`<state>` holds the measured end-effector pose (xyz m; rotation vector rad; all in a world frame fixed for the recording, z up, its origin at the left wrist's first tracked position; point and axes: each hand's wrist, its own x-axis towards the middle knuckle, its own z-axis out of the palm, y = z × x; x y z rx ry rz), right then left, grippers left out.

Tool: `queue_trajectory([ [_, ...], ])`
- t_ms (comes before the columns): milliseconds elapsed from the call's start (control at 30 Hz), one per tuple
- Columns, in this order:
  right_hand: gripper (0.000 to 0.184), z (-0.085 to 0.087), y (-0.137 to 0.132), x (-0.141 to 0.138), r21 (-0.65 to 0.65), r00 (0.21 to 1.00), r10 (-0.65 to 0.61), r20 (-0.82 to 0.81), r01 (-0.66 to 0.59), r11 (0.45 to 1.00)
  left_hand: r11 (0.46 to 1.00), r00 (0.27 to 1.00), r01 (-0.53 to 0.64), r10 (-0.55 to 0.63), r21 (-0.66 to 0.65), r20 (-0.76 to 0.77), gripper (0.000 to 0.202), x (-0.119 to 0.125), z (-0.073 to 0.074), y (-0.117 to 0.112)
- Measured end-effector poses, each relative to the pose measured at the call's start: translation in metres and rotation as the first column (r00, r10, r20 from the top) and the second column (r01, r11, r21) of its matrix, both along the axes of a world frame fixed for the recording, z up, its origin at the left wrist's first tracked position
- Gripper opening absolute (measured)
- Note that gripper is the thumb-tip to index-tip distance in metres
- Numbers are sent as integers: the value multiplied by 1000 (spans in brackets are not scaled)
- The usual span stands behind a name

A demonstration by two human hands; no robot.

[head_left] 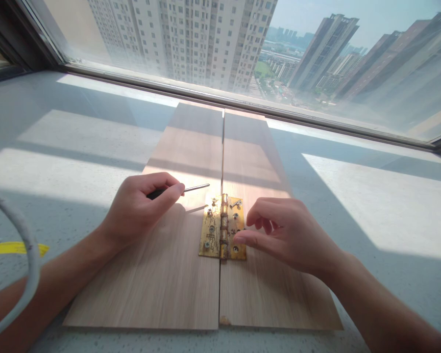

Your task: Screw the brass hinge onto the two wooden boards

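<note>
My left hand [145, 206] is closed around the dark handle of a screwdriver [196, 188], whose metal shaft points right, over the left board and just above the hinge. A worn brass hinge [210, 238] spans the seam between the left wooden board [169, 279] and the right wooden board [264, 294]. Several screws sit in its left leaf. On the upper right leaf, a screw [235, 203] lies tilted. My right hand [279, 233] is at the right leaf, thumb and curled fingers apart, with the thumb tip over the leaf's edge. Nothing shows between those fingers.
The boards lie on a speckled pale sill [353, 206], with a window frame [242, 103] beyond their far ends. A white cable [31, 260] loops at the left edge beside a yellow strip [14, 248]. Sunlight and shadow bands cross the boards.
</note>
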<state>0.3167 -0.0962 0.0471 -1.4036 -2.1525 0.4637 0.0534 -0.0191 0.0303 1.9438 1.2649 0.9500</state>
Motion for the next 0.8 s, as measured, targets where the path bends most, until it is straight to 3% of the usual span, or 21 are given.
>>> queue_trajectory([
  [133, 27, -7, 11, 5, -76, 974, -154, -168, 143, 987, 1000, 1000, 0, 0, -9, 5, 29, -1, -2, 0],
  [333, 16, -23, 27, 2, -144, 980, -118, -161, 95, 985, 999, 999, 33, -32, -5, 29, 28, -1, -2, 2],
  [633, 15, -21, 27, 0, -166, 986, -83, -143, 59, 984, 999, 998, 44, -43, -7, 39, 28, -1, -2, 1],
  [800, 16, -25, 27, 1, -156, 963, -168, -210, 137, 978, 998, 998, 55, -55, 6, 23, 28, -2, -3, 3],
])
